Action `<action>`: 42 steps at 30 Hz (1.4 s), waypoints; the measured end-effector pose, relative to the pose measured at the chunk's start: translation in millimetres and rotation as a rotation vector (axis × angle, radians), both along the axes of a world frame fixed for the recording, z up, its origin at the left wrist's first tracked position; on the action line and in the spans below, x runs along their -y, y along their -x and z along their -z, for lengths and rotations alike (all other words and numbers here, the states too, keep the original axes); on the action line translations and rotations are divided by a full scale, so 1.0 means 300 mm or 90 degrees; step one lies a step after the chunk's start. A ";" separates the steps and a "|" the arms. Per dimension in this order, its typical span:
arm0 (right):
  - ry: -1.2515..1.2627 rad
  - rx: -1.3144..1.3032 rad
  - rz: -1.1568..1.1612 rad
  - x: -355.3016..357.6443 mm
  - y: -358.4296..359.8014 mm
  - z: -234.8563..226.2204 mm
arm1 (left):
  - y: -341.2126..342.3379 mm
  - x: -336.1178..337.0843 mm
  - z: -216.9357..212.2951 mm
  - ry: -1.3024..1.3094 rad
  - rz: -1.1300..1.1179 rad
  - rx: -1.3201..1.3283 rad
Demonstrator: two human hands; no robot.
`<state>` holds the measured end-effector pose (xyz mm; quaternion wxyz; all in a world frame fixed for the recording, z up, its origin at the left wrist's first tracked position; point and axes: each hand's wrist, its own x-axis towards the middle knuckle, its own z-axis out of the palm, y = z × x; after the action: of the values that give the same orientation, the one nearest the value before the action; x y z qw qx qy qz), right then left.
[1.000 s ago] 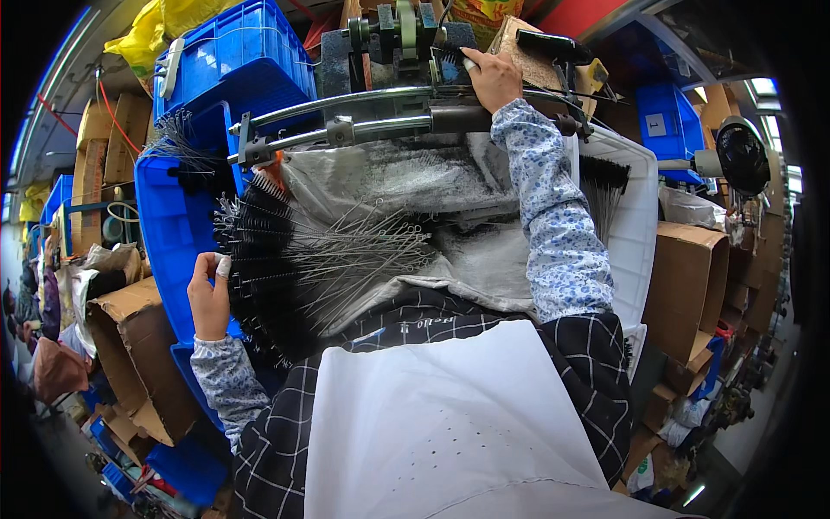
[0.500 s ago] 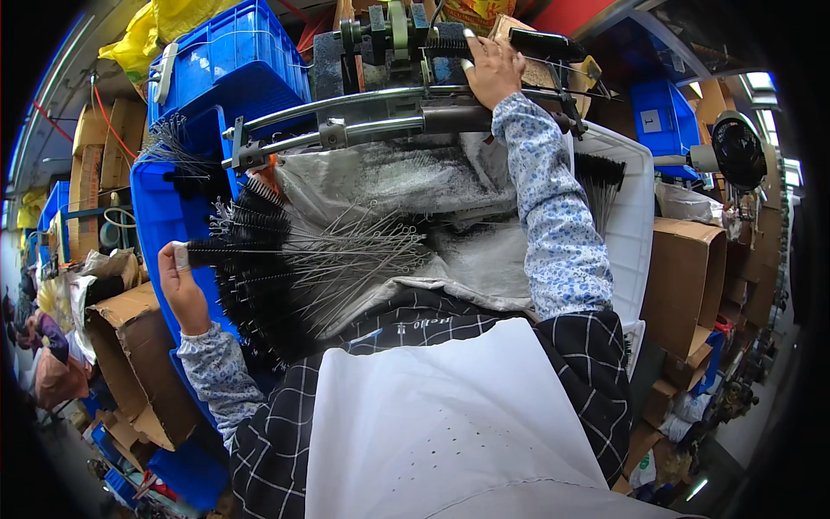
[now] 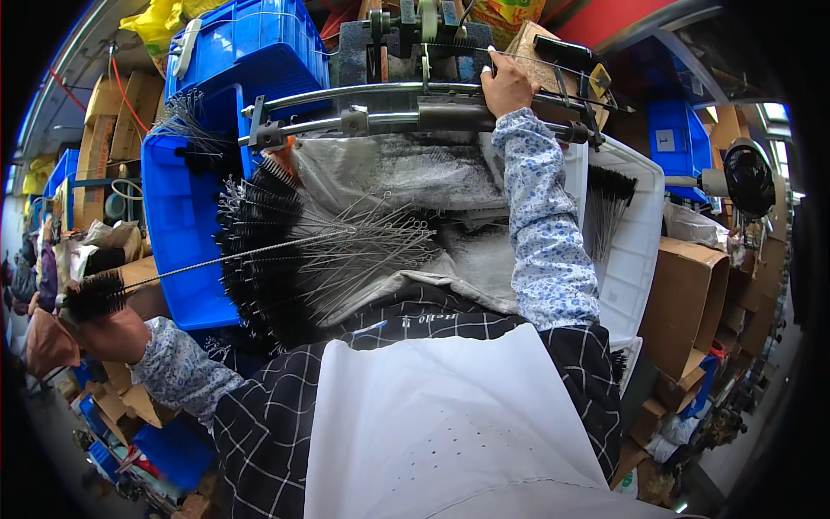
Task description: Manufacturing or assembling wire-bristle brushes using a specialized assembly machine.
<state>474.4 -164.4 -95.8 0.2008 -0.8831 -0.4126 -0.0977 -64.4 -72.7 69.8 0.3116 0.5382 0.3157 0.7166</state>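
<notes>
At the far left, my left hand (image 3: 117, 336) is closed round a twisted-wire brush (image 3: 97, 297) with black bristles. Its long wire stem reaches right over the pile, ending in a small loop. A fan of similar black brushes (image 3: 264, 259) lies on grey cloth (image 3: 389, 177) before me, loops toward the middle. My right hand (image 3: 508, 86) is up at the machine (image 3: 424, 65), fingers pinched on another thin wire brush (image 3: 456, 46). That brush's bristles lie by the machine's wheel, and its stem runs off to the right; my fingers partly hide it.
Two metal rails (image 3: 372, 121) cross in front of the machine. A blue crate (image 3: 251, 52) stands at the back left, above a blue tub (image 3: 186, 259). To the right, a white bin (image 3: 635, 233) holds more brushes (image 3: 609, 195), with a cardboard box (image 3: 683, 294) beyond it.
My left hand has moved outward to the left and lower, drawing a single brush away from the pile. My right hand stays at the machine with its fingers more bent; the view has shifted slightly.
</notes>
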 end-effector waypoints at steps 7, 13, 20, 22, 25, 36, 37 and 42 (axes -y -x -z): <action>-0.011 0.002 -0.005 -0.040 0.047 0.012 | -0.019 0.062 0.030 0.088 0.040 0.107; -0.010 -0.004 0.004 -0.099 0.146 -0.002 | -0.136 0.071 0.041 0.091 0.216 0.089; -0.002 -0.008 -0.010 -0.111 0.187 -0.024 | -0.331 0.102 0.065 0.098 0.085 0.043; 0.004 -0.001 0.006 -0.076 0.131 -0.002 | -0.360 0.083 0.100 0.092 0.157 0.003; 0.003 -0.009 0.001 -0.037 0.045 0.003 | -0.353 0.086 0.101 0.128 0.116 -0.016; 0.291 0.074 0.047 0.019 -0.287 -0.042 | -0.525 0.087 0.118 0.272 0.369 -0.073; 0.349 0.116 0.024 0.023 -0.269 -0.079 | -0.532 0.091 0.112 0.292 0.413 -0.091; 0.248 -0.172 -0.244 0.217 -0.292 -0.242 | -0.539 0.088 0.125 0.365 0.581 -0.115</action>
<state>562.1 -229.4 -23.1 0.0960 -0.8160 -0.5522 0.1413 97.2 -99.0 32.4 0.6966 0.5735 0.2585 0.3449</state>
